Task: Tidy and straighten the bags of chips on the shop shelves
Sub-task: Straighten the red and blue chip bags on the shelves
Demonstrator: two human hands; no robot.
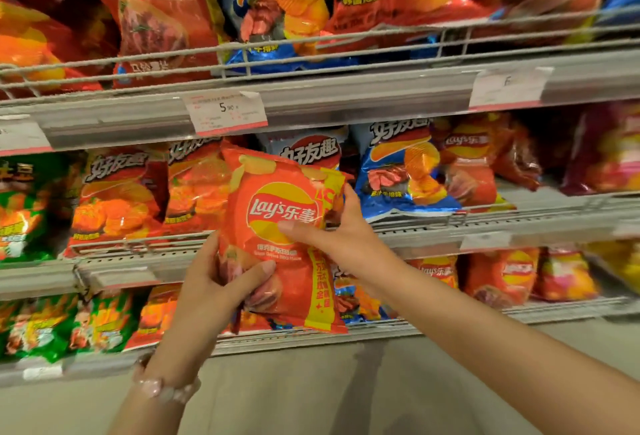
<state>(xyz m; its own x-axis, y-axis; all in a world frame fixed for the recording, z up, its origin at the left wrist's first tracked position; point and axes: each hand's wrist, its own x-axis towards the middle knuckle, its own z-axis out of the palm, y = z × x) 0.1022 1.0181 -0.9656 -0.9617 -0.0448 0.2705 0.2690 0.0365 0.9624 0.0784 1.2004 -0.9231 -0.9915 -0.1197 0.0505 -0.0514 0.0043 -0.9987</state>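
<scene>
My left hand [221, 282] grips the lower left side of the glossy orange-red foil bag of Lay's chips [280, 244], with the thumb across the front and the other fingers curled behind it. My right hand [332, 230] pinches the upper right edge of the same bag, its thumb lying on the yellow logo. So both sets of fingers are closed around this bag and it hangs in the air between them, in front of the middle grey metal shelf [433, 237], not yet standing on it.

Behind my fingers stands a row of red and orange bags [121, 199], and just to the right of my right hand there is a blue foil bag [401, 178] which leans forward over the wire rail.

I think the danger is in pushing the bag back in: its puffed body could knock the blue bag over the rail, or the foil could slip from my pinch. The corner may also catch on the white price label [227, 112] above my fingers.

The open room is narrow behind the bag; toward me, and below my wrists, there is more free space.
</scene>
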